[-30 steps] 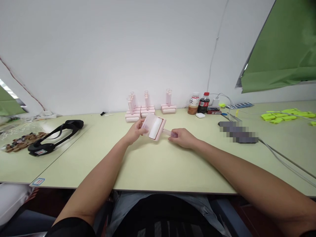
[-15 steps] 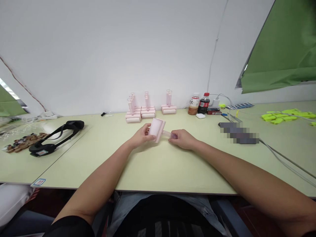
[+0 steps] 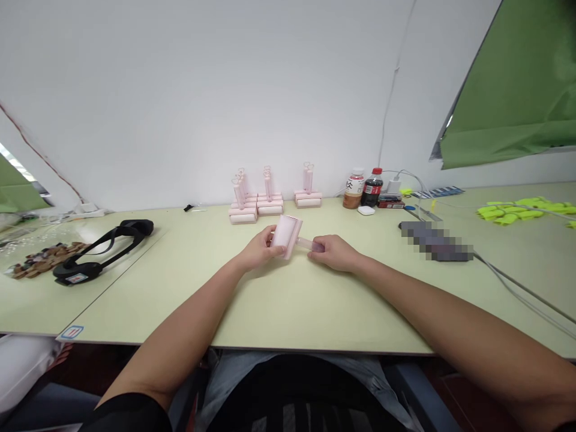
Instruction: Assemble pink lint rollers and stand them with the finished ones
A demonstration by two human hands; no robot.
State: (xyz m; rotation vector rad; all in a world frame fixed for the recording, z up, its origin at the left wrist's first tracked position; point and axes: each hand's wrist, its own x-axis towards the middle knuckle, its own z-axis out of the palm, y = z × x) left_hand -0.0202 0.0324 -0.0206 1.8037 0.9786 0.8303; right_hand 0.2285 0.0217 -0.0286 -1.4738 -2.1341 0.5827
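A pale pink lint roller is held tilted just over the table, between both hands. My left hand is closed round its wide head, thumb across the lower front. My right hand is wrapped round its translucent handle, which points to the right; the handle's end is hidden in the fingers. Behind, along the wall, several more pink lint rollers stand upright on their heads, with heart-shaped loops on top: a left group, a middle group and a right group.
At the back right are a brown-and-white bottle, a cola bottle and a white case. Further right lie a pixelated dark device, cables and neon yellow pieces. A black headset strap and brown pieces lie left.
Almost nothing differs. Both hands keep their hold on the lint roller in the same place, with only a slight shift of the camera view.
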